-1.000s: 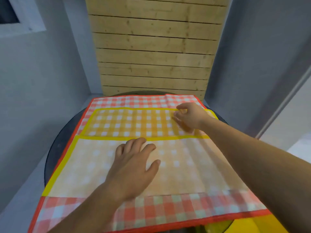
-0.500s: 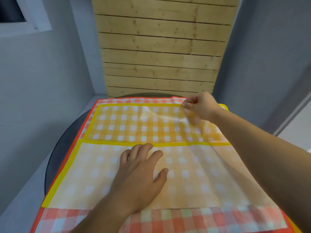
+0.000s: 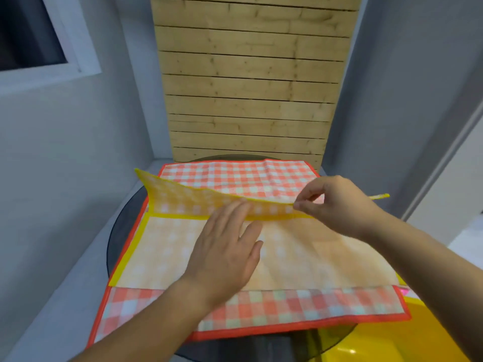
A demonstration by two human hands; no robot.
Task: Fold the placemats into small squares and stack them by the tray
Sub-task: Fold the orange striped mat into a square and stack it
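Two placemats on the counter (image 3: 122, 231), yellow placemat (image 3: 300, 252) atop red placemat (image 3: 235, 176) | right grip (image 3: 337, 205) pinching yellow's far edge, raised off the red | left grip (image 3: 224, 246) flat, fingers straight, pressing yellow's middle

Plank panel (image 3: 251, 82), window (image 3: 28, 30), dark table (image 3: 122, 231)

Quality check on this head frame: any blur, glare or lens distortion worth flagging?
Head view: soft overall, right hand and lifted yellow placemat edge slightly motion-blurred; wide-angle lens slants the wooden panel and walls; small glare spot on the yellow tray; lighting even, faint shadow under the left hand.
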